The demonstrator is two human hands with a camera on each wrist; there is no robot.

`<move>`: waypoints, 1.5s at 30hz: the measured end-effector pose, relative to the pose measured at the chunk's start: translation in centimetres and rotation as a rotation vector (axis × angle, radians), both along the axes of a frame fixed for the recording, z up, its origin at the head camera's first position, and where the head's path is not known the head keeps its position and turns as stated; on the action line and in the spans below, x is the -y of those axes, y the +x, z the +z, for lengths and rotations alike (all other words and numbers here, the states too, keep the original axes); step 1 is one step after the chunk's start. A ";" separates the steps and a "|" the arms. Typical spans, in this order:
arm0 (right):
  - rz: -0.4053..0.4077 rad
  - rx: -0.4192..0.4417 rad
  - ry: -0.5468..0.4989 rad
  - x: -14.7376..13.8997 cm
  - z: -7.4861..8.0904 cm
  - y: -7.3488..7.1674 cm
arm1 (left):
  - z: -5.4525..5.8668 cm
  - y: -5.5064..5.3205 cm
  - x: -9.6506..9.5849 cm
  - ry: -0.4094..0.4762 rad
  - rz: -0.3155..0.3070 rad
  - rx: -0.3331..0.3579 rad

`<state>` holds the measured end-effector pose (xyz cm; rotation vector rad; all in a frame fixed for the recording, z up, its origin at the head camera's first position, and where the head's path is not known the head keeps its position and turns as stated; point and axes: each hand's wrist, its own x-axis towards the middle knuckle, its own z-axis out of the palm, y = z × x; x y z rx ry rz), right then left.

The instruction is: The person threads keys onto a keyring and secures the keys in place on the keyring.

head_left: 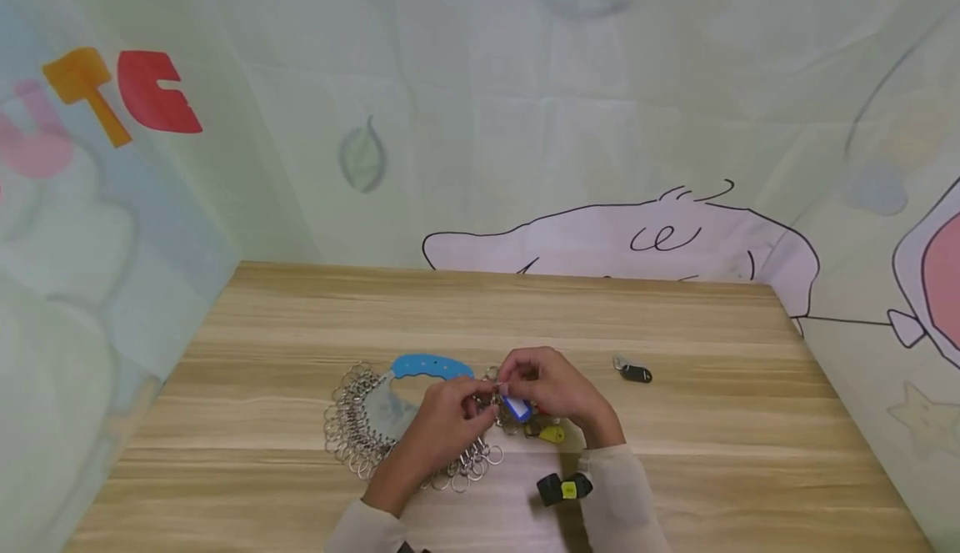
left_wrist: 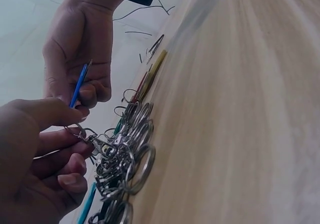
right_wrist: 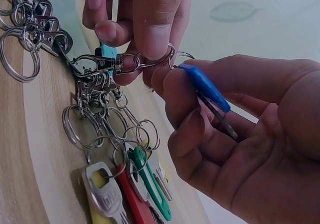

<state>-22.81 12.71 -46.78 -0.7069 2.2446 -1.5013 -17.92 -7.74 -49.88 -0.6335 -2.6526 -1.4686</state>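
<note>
Thumb and fingers of my left hand [head_left: 442, 415] pinch a split key ring [right_wrist: 162, 58], which hangs from a metal swivel clasp [right_wrist: 102, 63]. From the right, my right hand [head_left: 551, 386] meets it, holding a blue key tag [right_wrist: 207, 88] with a key [right_wrist: 220, 116] beside it. The tag's small ring overlaps the split ring between the fingertips. Under the hands lies a grey curved key carrier [head_left: 386, 411] with a blue handle [head_left: 431, 364], its edge lined with several clasps and rings. Red [right_wrist: 134, 194], green [right_wrist: 150, 179] and yellow [head_left: 551, 434] tags hang at its right end.
A black key tag [head_left: 636, 374] with a key lies apart on the wooden table [head_left: 712, 453], right of the hands. A printed cloth [head_left: 480, 119] stands behind the table and along its sides. A black wrist device [head_left: 564, 489] sits at the right sleeve.
</note>
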 end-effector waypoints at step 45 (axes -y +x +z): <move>-0.011 0.043 0.002 0.0 0.2 0.2 | -0.5 0.1 -0.5 0.003 0.065 -0.130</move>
